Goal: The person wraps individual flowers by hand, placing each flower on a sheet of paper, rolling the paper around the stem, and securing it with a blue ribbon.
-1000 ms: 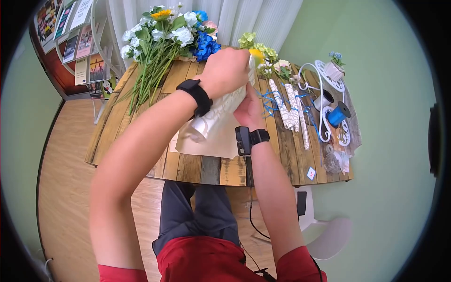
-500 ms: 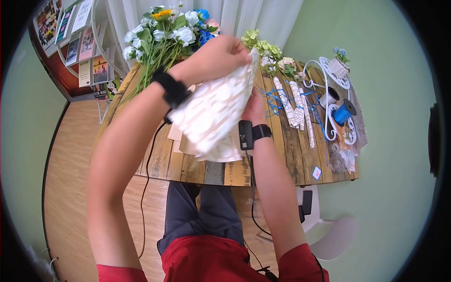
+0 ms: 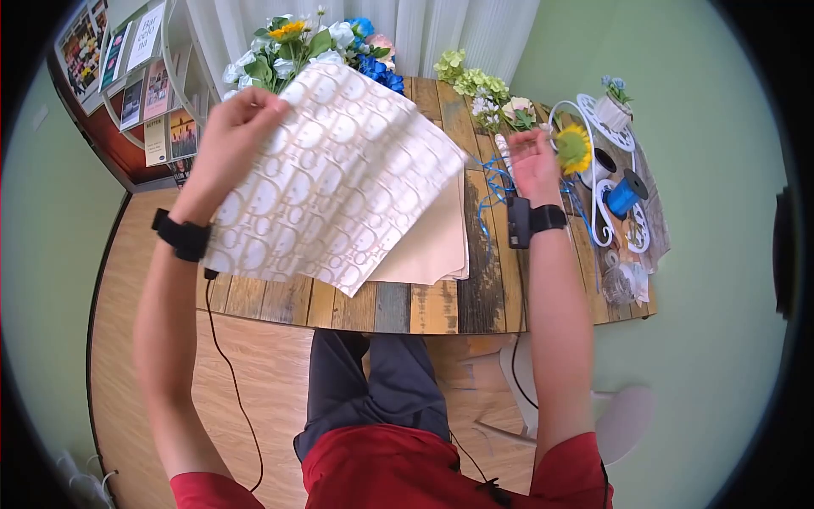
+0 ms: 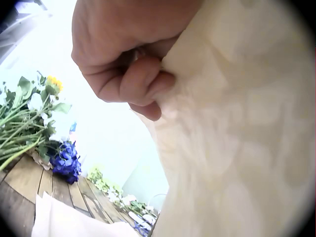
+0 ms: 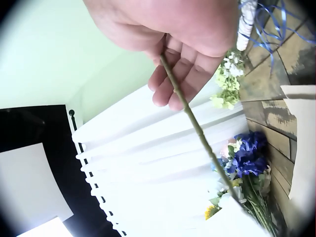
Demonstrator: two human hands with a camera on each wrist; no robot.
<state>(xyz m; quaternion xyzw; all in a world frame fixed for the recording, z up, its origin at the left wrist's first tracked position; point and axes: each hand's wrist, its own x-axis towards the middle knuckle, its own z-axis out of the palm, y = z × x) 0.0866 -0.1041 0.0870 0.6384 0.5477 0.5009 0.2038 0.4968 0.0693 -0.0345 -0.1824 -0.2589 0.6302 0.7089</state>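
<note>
My left hand [image 3: 233,140] pinches the upper left edge of a patterned white-and-beige sheet of wrapping paper [image 3: 331,161], which hangs spread out above the table. In the left wrist view, curled fingers [image 4: 143,84] grip the paper's edge. Off to the right, my right hand [image 3: 534,165] holds a yellow sunflower [image 3: 574,149], its head pointing right. The right wrist view shows its long green stem [image 5: 197,129] running out from between thumb and fingers. Under the patterned sheet lie plain beige paper sheets [image 3: 437,242].
White and blue flowers [image 3: 377,72] lie at the back left of the wooden table [image 3: 479,293]. Pale green hydrangeas [image 3: 475,78] lie at the back. On the right stand a blue ribbon spool [image 3: 626,193], a white metal stand [image 3: 591,212] and a small potted plant [image 3: 612,110].
The paper, rolled around the sunflower a second ago, has come open and swung left with my left hand. My right hand has drawn away to the right with the sunflower.
</note>
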